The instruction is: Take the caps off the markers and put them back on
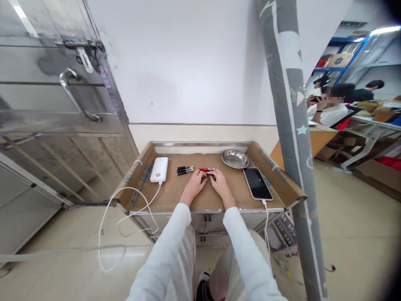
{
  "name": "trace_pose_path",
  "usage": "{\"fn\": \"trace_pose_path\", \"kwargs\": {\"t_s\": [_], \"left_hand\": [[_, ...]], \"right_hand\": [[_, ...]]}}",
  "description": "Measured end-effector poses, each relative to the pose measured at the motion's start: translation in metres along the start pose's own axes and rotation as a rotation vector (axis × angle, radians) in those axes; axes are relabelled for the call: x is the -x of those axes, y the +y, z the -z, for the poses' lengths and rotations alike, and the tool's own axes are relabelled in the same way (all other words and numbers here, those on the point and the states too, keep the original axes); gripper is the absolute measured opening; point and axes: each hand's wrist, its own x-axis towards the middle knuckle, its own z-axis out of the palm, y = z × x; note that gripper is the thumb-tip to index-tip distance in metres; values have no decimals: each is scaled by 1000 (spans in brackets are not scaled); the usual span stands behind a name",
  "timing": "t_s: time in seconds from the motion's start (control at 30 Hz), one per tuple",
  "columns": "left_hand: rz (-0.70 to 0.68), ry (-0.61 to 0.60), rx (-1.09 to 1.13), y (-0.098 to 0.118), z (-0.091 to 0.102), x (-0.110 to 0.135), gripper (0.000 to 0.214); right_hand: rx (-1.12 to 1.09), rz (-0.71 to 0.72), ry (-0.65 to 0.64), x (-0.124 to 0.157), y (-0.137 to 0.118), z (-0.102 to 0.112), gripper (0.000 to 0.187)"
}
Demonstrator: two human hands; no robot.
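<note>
The red pen (206, 169) is found lying crosswise, long axis left-to-right, just beyond the fingertips, equally near the left hand (196, 183) and right hand (219, 184), which are drawn together about a small dark piece (210, 175); actual grip cannot be told.

A work room or storeroom, big metal door (62, 96), blue shelves (347, 54) with boxes, people at desks (372, 121)

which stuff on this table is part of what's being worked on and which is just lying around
In hand: left hand and right hand, meeting at a small dark piece; red pen just beyond them; black pens beside it.
Lying about: white power bank with its cable, metal bowl, phone.
</note>
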Motion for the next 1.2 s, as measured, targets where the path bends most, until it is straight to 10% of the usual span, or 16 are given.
{"fn": "trace_pose_path", "kwargs": {"t_s": [1.2], "left_hand": [[81,62,-20,-7,-7,-4,18]], "right_hand": [[108,-56,96,3,-5,4,24]]}}
